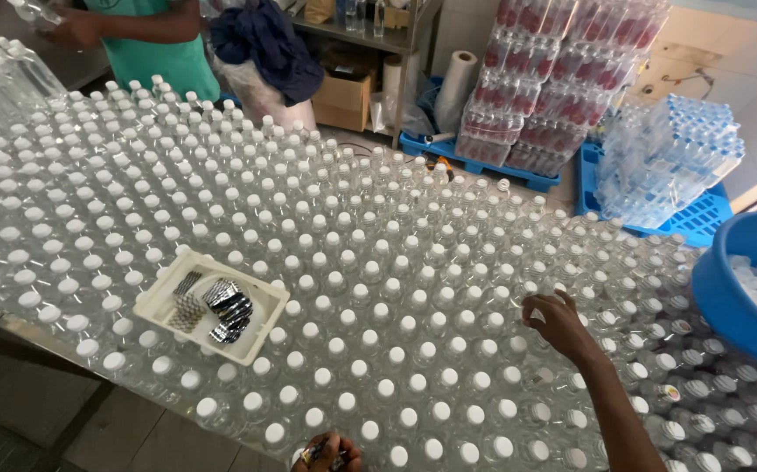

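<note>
Clear bottles (378, 288): white-capped, packed upright across surface.
Right hand (558, 325): fingers curled onto one cap, steadying it.
Left hand (326, 454): closed around small dark item, bottom edge.
Tray (161, 301): rests on caps, within reach.

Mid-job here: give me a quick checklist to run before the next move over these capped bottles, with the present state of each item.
1. Right hand on the bottles: ok, fingers rest on a white cap.
2. Left hand loaded: ok, it grips a small shiny bundle at the bottom edge of the view; exact kind cannot tell.
3. White tray stocked: ok, silvery sleeves lie in it, and it sits on top of the bottles.
4. Blue tub of caps within reach: ok, at the right.
5. Every bottle capped: cannot tell at the far rows.
6. Other person clear: ok, at the far end.
</note>
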